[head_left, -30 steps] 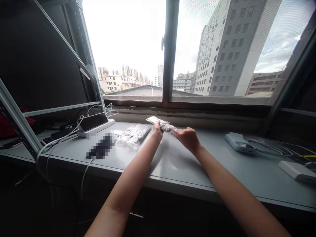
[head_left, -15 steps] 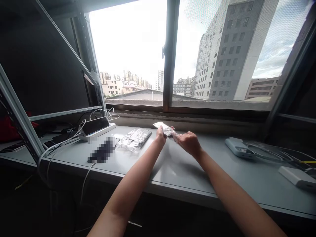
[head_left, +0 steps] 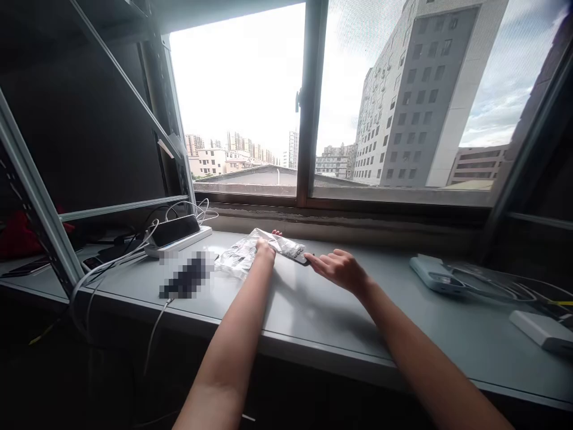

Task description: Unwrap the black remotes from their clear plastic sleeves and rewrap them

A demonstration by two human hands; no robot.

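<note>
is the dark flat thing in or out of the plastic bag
Partly out: the dark flat thing shows a bare end at the right hand, while the plastic bag in the left hand covers the rest.

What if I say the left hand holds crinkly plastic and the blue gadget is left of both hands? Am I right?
No: in the head view, the blue gadget is to the right of the right hand. The left hand does hold crinkly plastic.

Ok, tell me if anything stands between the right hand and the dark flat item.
Nothing visible does: the right hand touches the dark flat item at its end, which appears uncovered. The plastic bag covers the part nearer the left hand.
</note>
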